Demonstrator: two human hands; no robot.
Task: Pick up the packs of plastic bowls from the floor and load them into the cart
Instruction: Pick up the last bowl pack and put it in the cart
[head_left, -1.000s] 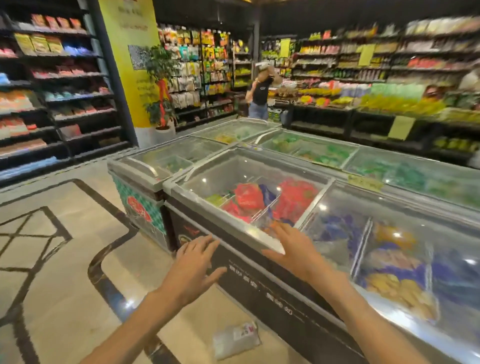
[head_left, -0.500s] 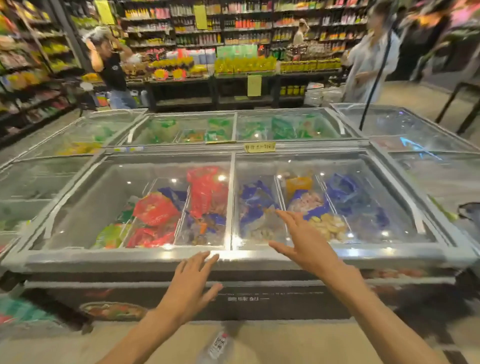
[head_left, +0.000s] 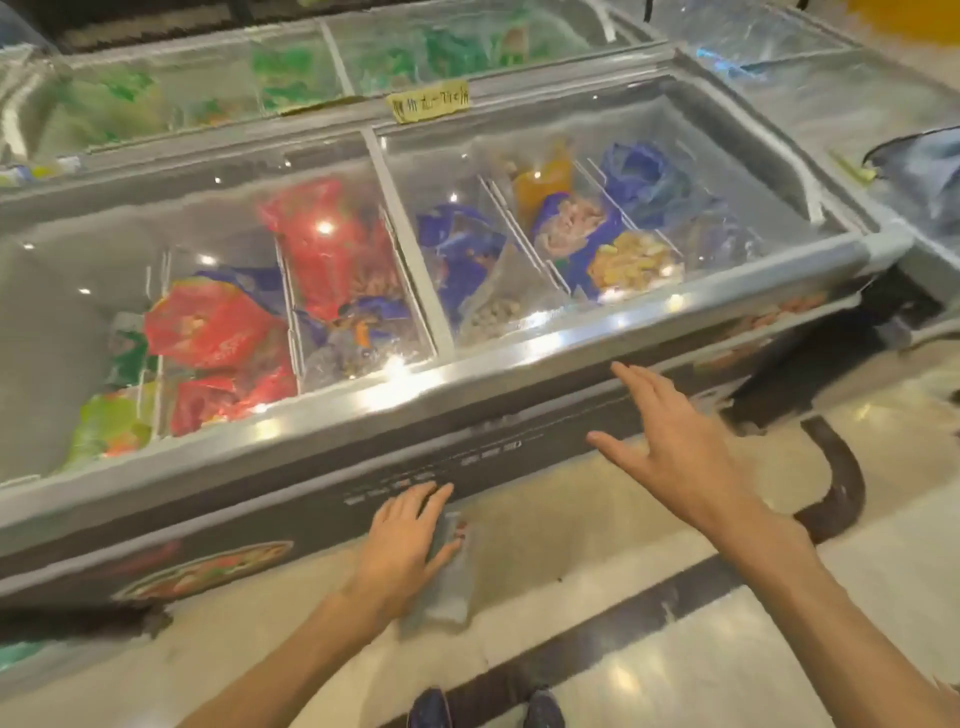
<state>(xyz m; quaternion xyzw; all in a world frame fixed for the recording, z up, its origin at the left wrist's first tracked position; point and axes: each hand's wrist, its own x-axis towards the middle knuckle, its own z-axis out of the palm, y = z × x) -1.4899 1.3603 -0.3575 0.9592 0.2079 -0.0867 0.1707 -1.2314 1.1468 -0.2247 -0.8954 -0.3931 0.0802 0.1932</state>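
Observation:
A clear pack of plastic bowls (head_left: 451, 577) lies on the pale floor, right against the base of the chest freezer. My left hand (head_left: 402, 545) is stretched down over the pack's left side, fingers spread, covering part of it; whether it touches the pack I cannot tell. My right hand (head_left: 670, 441) hovers higher and to the right, open with fingers apart, in front of the freezer's dark front panel. No cart is in view.
A long glass-topped chest freezer (head_left: 467, 384) full of coloured frozen bags stands directly ahead. More freezers adjoin it behind and at the right (head_left: 883, 171). Dark inlay lines (head_left: 831, 483) cross the shiny floor. My shoes (head_left: 483, 709) show at the bottom edge.
My view has tilted down towards the floor and moved closer to the freezer. My left hand has dropped from in front of the freezer onto the pack. The right hand stays raised and open.

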